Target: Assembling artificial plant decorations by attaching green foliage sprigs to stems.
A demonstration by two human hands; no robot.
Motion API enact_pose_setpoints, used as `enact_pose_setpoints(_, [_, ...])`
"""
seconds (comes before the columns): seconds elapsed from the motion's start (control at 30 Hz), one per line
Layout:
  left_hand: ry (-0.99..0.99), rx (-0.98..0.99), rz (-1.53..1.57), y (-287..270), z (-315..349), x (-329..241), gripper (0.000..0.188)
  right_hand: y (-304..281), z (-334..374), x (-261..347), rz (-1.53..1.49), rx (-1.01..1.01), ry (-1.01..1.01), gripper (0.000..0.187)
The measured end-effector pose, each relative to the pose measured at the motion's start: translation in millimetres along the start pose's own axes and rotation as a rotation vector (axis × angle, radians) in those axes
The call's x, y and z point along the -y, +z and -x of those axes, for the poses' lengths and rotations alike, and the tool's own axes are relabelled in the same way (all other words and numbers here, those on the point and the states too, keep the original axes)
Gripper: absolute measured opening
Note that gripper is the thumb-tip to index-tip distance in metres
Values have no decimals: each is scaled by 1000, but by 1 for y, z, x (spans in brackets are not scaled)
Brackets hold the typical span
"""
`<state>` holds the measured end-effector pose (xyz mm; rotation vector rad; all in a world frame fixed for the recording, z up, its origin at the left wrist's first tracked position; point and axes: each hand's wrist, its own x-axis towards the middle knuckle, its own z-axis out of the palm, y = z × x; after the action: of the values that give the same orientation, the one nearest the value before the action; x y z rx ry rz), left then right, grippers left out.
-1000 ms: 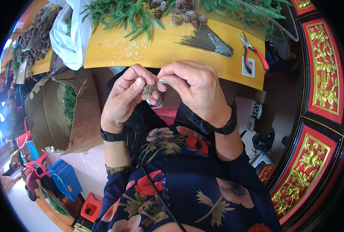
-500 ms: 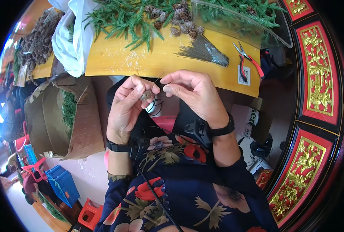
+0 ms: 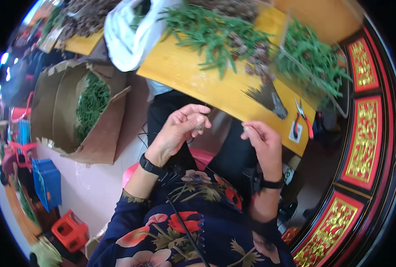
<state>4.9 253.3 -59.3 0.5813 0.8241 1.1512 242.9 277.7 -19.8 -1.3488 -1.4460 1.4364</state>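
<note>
My left hand (image 3: 184,127) is raised over my lap, closed round a small brownish pine cone (image 3: 200,127). The fingers cover most of the cone. Further right and apart from it is my right hand (image 3: 265,144), its thumb and forefinger pinched together. Whether something thin sits in that pinch is too blurred to see. Beyond both hands, on the yellow table (image 3: 180,73), lie more pine cones (image 3: 259,58), a fanned bundle of thin dark wires (image 3: 269,99) and red-handled pliers (image 3: 302,120).
Green artificial fir sprigs (image 3: 211,38) and a clear plastic bin of greenery (image 3: 311,62) cover the table's far part. A white bag (image 3: 129,40) hangs at its left corner. An open cardboard box (image 3: 58,107), blue crate (image 3: 46,184) and red stool (image 3: 70,230) stand left.
My right hand has drawn away from the left, toward the right. The left hand still holds the pine cone. The whole view has swung, so table and box appear shifted and tilted.
</note>
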Motion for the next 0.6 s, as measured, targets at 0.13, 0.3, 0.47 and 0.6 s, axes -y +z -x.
enact_pose_setpoints(0.13, [14, -18, 5, -57, 27, -33, 32, 50, -1, 7, 43, -11, -14, 13])
enact_pose_setpoints(0.3, [109, -64, -84, -116, 50, -70, 32, 105, -21, 12, 179, -106, 60, 13])
enact_pose_setpoints(0.47, [184, -22, -39, -150, 52, -84, 29, 145, -59, -5, 185, -91, 69, 12])
enact_pose_setpoints(0.6, [315, -140, -410, -189, 63, -102, 30, 174, -86, -2, 277, -57, 145, 11])
